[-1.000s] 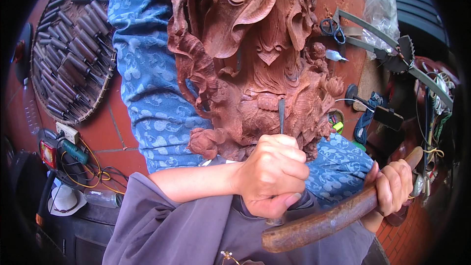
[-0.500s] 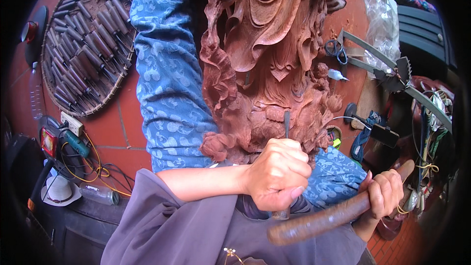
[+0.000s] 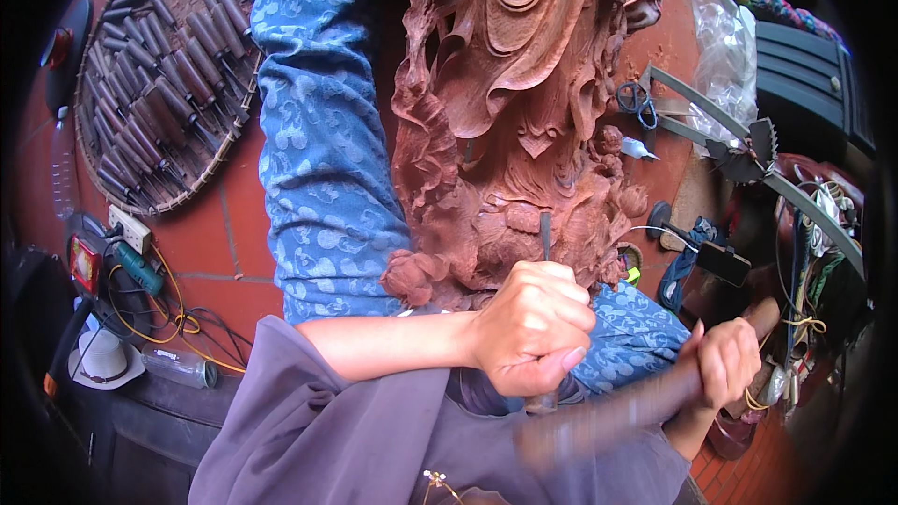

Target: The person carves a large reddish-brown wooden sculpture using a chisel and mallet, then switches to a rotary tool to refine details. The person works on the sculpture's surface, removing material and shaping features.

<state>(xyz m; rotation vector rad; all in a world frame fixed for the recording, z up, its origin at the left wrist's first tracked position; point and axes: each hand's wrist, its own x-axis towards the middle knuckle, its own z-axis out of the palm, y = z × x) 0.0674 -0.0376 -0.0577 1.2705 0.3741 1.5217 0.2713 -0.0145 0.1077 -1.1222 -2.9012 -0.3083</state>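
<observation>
From the head camera, the large reddish-brown wood carving fills the middle of the picture, lying lengthwise over the person's legs in blue patterned trousers. The left hand sits just below the carving's lower end, its fingers curled fully shut around a chisel, whose thin dark blade rises out of the fist and meets the carving's knobbly base. To the right of the carving's base and a little lower, the right hand is wrapped tight about the handle of a long brown wooden mallet, which slants down to the left beneath the left hand and shows blurred. Left of the carving, well apart on the red tiled floor, a round woven tray holds many chisels with dark handles laid side by side. Lower left of the carving lie tangled yellow and black cables and a clear plastic bottle. Right of the carving, near its middle, lie dark scissors and a crumpled clear plastic bag.
</observation>
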